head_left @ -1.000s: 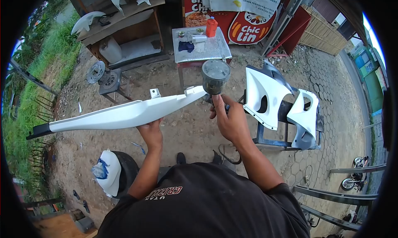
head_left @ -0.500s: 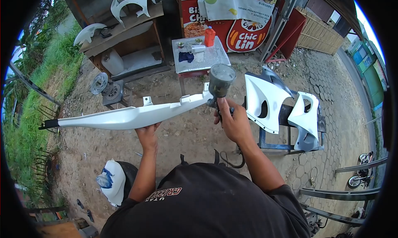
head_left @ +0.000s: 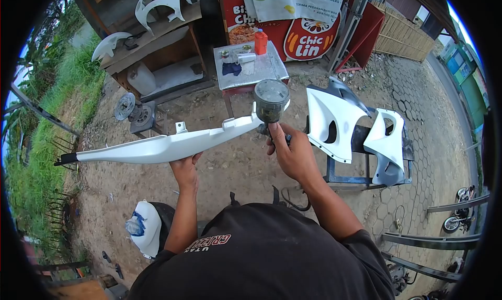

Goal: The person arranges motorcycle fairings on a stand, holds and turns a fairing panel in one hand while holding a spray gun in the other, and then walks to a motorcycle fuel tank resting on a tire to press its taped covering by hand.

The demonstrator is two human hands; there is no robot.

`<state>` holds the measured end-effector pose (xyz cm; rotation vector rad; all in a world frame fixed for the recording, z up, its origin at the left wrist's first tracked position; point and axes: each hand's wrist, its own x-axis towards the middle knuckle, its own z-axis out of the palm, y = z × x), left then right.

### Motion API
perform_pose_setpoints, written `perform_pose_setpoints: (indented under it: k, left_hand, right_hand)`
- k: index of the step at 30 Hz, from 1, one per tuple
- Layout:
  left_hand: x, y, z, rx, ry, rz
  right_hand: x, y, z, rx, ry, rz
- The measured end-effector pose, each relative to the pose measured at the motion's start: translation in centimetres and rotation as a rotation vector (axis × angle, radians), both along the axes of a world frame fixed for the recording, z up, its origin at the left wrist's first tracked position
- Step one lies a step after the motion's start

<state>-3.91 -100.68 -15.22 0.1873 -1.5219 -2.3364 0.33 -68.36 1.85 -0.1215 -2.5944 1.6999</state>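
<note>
A long white motorcycle fairing panel [head_left: 151,149] stretches across the view, its dark tip at the far left. My left hand [head_left: 185,169] supports it from beneath near the middle, fingers curled round its lower edge. In my right hand [head_left: 288,151] is a spray gun [head_left: 272,102] with a grey, see-through paint cup on top. The cup sits in front of the panel's right end and hides part of it. My fingers are wrapped round the gun's handle; the trigger is mostly hidden.
White and grey fairings [head_left: 337,123] rest on a metal stand at the right. Ahead, a small table [head_left: 227,83] bears a red-orange bottle [head_left: 261,42], a dark cloth and cans. More white parts lie on a wooden cabinet [head_left: 151,46]. Lower left is a white-and-blue part [head_left: 149,232].
The spray gun has shifted slightly left along the panel's right end, covering a different part of it. My left hand keeps its hold, and the view has tilted a little.
</note>
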Motion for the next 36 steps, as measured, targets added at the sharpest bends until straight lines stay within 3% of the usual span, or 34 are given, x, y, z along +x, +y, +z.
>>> perform_pose_setpoints:
  k: [9, 18, 24, 34, 36]
  left_hand:
    - [0.8, 0.5, -0.1, 0.007, -0.015, -0.024]
    - [1.3, -0.2, -0.8, -0.004, 0.022, -0.039]
    - [2.0, 0.1, -0.2, 0.030, 0.024, -0.042]
    - [1.7, -1.5, -1.2, 0.017, 0.016, -0.057]
    - [1.8, -1.3, -0.9, 0.016, 0.010, -0.048]
  right_hand:
    - [1.0, 0.3, 0.6, -0.040, -0.081, 0.133]
    - [1.4, 2.0, -0.4, 0.015, -0.015, -0.015]
    - [2.8, 1.2, 0.5, -0.127, -0.065, 0.125]
    - [1.4, 4.9, -1.1, -0.116, 0.110, -0.187]
    - [1.5, 4.6, -1.0, -0.061, 0.097, -0.153]
